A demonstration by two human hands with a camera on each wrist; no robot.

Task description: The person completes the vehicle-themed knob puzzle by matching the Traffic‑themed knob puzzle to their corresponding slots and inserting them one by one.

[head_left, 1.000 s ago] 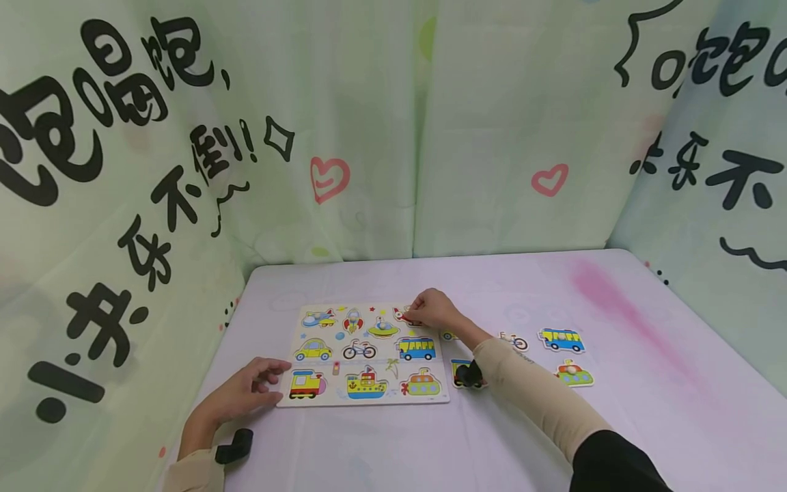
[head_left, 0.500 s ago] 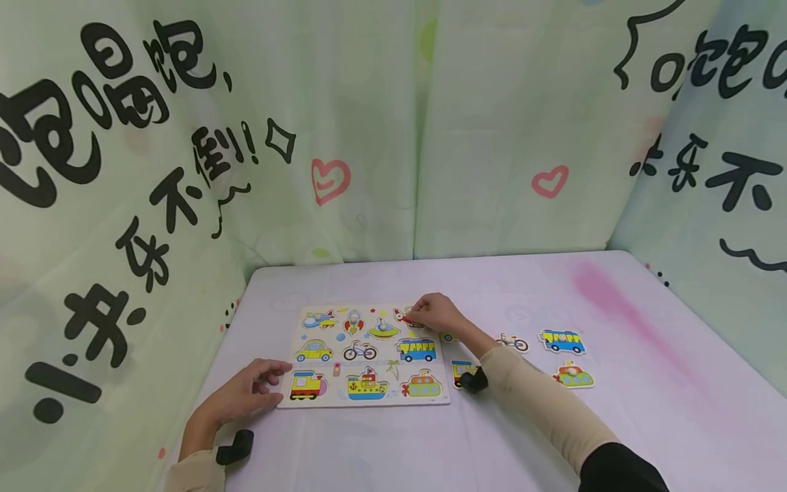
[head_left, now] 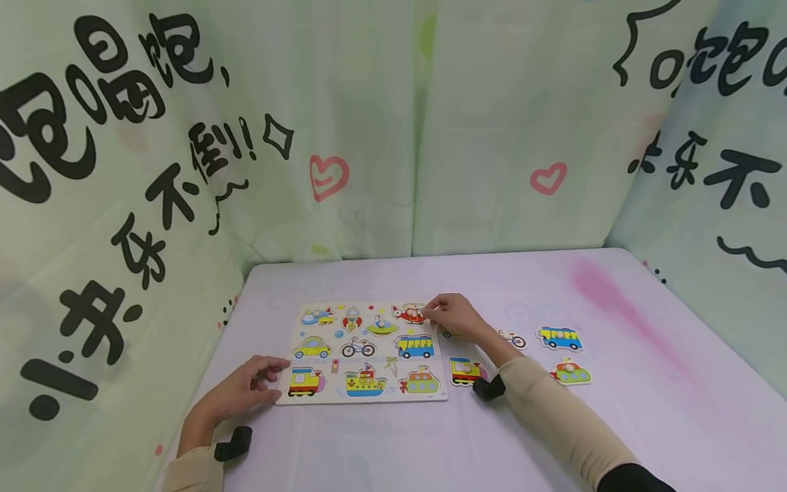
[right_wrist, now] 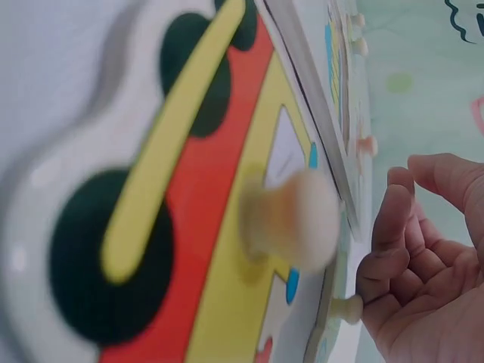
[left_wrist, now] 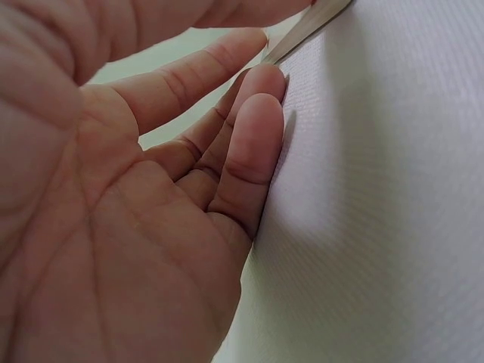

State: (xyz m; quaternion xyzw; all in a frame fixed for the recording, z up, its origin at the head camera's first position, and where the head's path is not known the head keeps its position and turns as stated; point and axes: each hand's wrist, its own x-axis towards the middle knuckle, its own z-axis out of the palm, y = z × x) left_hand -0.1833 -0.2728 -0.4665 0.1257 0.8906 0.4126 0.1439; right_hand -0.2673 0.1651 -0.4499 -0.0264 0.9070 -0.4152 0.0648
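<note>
A flat puzzle board point(head_left: 369, 372) printed with colourful vehicles lies on the table. My left hand point(head_left: 242, 393) rests at its left edge, thumb and forefinger touching the rim; in the left wrist view the other fingers point(left_wrist: 255, 140) lie loosely on the cloth. At the board's top right corner, my right hand point(head_left: 458, 318) has its fingertips just beside the red helicopter point(head_left: 407, 314). In the right wrist view, thumb and forefinger are close together with nothing between them. A train piece point(head_left: 465, 371) with a wooden knob point(right_wrist: 302, 219) lies below that hand.
Right of the board lie loose pieces: a bus point(head_left: 560, 338), a submarine point(head_left: 572, 372) and a bicycle point(head_left: 512, 339). A car piece point(head_left: 447, 335) is mostly hidden by the right hand. Fabric walls point(head_left: 479, 137) enclose the table's back and sides.
My right hand has let go of the helicopter and shifted slightly right, uncovering it. More of the train piece shows now. The left hand keeps its place at the board's edge.
</note>
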